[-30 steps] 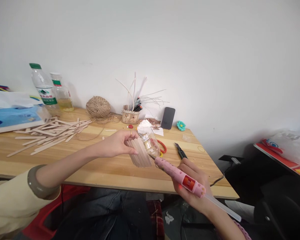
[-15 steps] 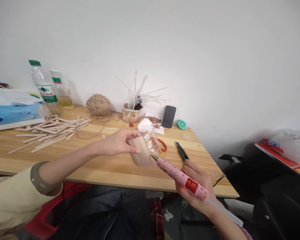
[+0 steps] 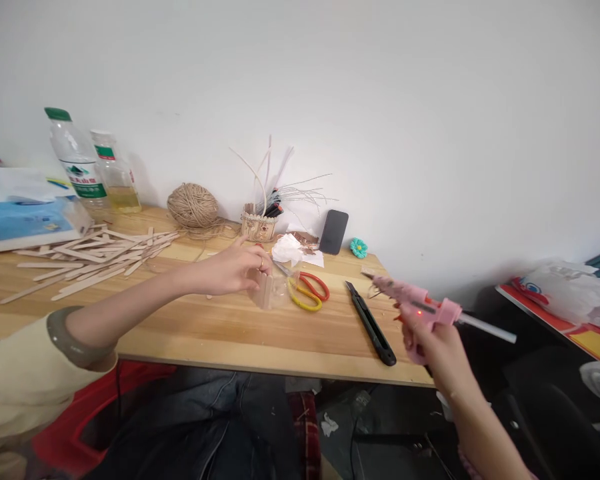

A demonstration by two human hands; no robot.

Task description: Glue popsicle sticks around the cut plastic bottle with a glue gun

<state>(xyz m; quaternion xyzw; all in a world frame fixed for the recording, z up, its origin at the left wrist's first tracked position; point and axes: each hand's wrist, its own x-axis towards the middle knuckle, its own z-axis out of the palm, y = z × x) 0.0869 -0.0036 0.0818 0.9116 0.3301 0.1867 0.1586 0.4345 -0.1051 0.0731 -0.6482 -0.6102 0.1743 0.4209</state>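
Note:
My left hand (image 3: 237, 268) has its fingers curled over the top of a clear plastic container (image 3: 280, 291), low at the table surface. Flat wooden craft sticks (image 3: 264, 292) cover the container's near left side; its outline is blurred. My right hand (image 3: 427, 340) grips a pink hot glue gun (image 3: 415, 300) by its handle, nozzle toward the left, with a small red light lit and a glue stick (image 3: 487, 328) out of its back. Scissors (image 3: 307, 293) with red and yellow handles lie beside the container. A black utility knife (image 3: 370, 323) rests between the scissors and the glue gun.
Loose craft sticks (image 3: 95, 257) are heaped at left near a tissue pack (image 3: 25, 213) and two bottles (image 3: 80, 167). Along the wall stand a twine ball (image 3: 193, 205), a small stick basket (image 3: 258, 227), a phone (image 3: 333, 232) and a teal flower (image 3: 359, 248).
The glue gun has moved right, away from the craft sticks, and turned to show its side. My left hand has lowered the container leftward to the table, uncovering the scissors and knife.

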